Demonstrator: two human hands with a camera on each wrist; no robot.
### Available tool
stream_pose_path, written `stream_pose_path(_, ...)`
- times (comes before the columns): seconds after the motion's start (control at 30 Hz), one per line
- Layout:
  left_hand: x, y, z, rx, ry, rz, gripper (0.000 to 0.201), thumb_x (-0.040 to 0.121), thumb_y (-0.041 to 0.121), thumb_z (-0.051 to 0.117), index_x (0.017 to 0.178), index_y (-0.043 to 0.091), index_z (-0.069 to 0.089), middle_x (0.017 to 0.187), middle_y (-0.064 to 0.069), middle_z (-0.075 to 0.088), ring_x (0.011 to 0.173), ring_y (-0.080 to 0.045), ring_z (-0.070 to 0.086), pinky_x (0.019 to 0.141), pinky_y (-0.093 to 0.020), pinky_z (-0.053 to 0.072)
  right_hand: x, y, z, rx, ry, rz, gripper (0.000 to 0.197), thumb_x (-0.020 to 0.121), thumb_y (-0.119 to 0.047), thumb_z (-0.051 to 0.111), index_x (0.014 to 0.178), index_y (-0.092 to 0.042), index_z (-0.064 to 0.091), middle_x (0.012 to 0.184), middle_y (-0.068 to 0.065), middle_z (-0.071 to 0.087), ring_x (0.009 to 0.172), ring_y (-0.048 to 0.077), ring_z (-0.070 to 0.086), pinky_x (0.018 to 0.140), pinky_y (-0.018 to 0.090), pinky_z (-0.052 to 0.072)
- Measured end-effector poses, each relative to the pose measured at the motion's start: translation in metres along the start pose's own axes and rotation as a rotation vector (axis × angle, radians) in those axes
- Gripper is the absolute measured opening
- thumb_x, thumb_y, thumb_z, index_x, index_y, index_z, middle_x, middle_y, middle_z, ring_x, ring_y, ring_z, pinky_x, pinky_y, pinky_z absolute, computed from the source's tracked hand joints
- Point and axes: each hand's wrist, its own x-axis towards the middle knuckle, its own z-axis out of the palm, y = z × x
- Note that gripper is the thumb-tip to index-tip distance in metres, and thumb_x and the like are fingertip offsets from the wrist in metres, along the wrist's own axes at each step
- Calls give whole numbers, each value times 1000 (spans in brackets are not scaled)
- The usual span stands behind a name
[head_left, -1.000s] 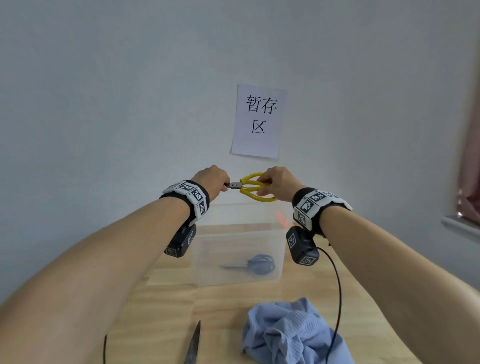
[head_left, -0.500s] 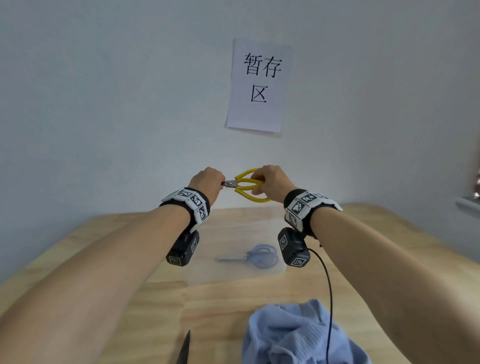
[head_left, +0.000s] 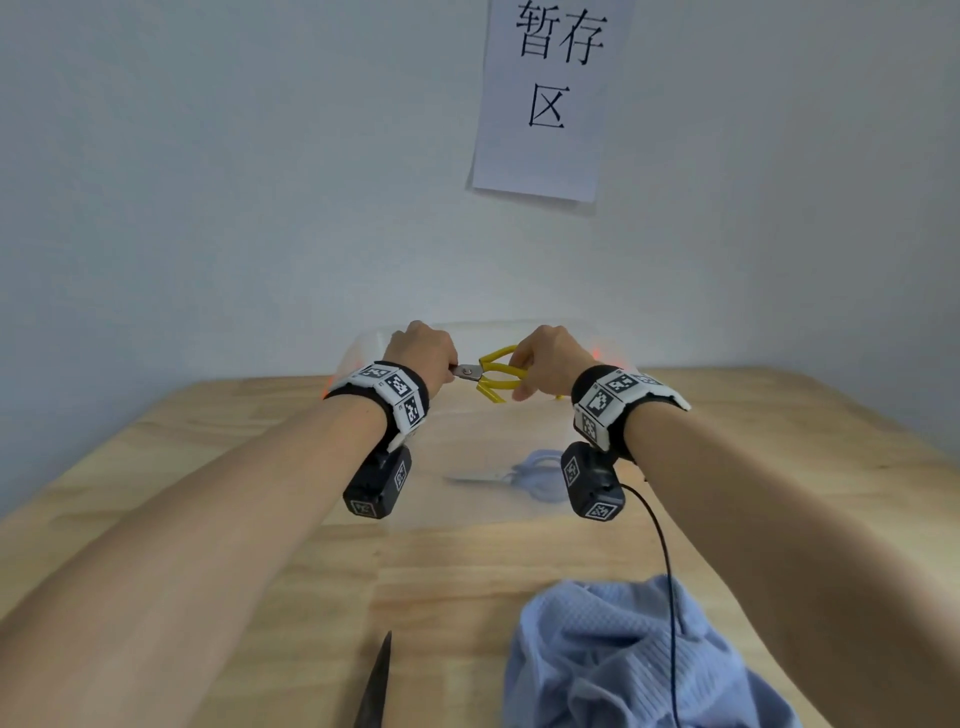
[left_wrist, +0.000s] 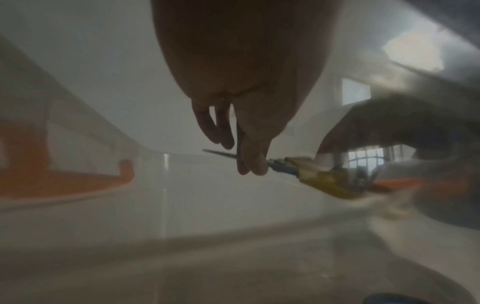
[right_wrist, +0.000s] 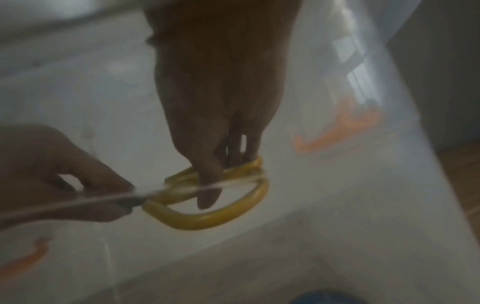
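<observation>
Head view, left hand (head_left: 423, 353): curled, pinched the blade end of the yellow scissors (head_left: 493, 371).
Right hand (head_left: 548, 361): fingers hooked round the handle loops, so the pair spanned between both hands.
Clear bin (head_left: 498, 326): sat below them, with blue scissors (head_left: 537, 475) inside.

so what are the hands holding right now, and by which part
Both hold the yellow scissors: the left hand pinches the metal blades, and the right hand has its fingers on the yellow handle loops.
</observation>
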Motion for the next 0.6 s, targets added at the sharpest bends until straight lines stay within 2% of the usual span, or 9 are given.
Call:
stream_pose_path(0.1,2,0,6,-38,-88,-10,20,93,15,65,111,9,74,101,-13,61,93,-30,63,87,-36,53,4,-2,8,-191,-40,-44,22,83,-16,76,105,-14,77,94,2,68,81,20,59,71,26,47)
stream_pose_path(0.17,3,0,9,-44,-125,11,20,92,13,66,110,8,73,104,-14,64,88,-28,62,85,-34,53,4,-3,10,-245,-64,-48,18,86,-14,68,102,-14,78,100,6,72,82,24,62,75,29,54)
stream_pose_path(0.23,3,0,11,-22,-172,36,20,93,10,64,110,7,73,111,-14,68,92,-27,62,86,-31,52,7,-3,12,-277,-98,-42,18,84,-16,69,98,-9,78,99,10,73,84,28,66,80,34,59)
stream_pose_path(0.33,5,1,13,27,-286,48,27,94,6,59,118,8,71,121,-12,67,109,-30,62,84,-26,45,9,-3,14,-325,-119,-41,20,85,-16,68,98,-4,76,95,12,73,77,26,63,75,33,57)
stream_pose_path(0.4,4,2,16,54,-394,60,30,89,4,65,118,8,70,119,-10,67,104,-28,62,81,-29,46,9,-3,13,-362,-161,-37,20,78,-18,76,93,-5,76,89,9,73,78,25,66,73,34,58)
stream_pose_path(0.5,1,2,19,117,-505,119,15,87,14,70,100,8,67,99,-6,67,86,-23,59,78,-33,48,10,2,14,-438,-320,-26,25,58,-20,91,71,-9,72,73,5,73,76,24,71,73,36,60)
stream_pose_path(0.57,0,6,23,169,-549,144,21,91,23,68,105,8,64,96,-2,61,86,-21,56,77,-31,47,12,7,17,-458,-360,-16,24,59,-18,89,64,-9,68,70,4,73,72,22,72,72,36,59)
stream_pose_path(0.6,-3,10,23,208,-566,147,27,92,27,66,111,8,64,98,-1,60,87,-21,57,79,-31,47,12,7,16,-459,-369,-8,22,65,-17,86,65,-8,66,72,5,72,70,21,69,70,33,56)
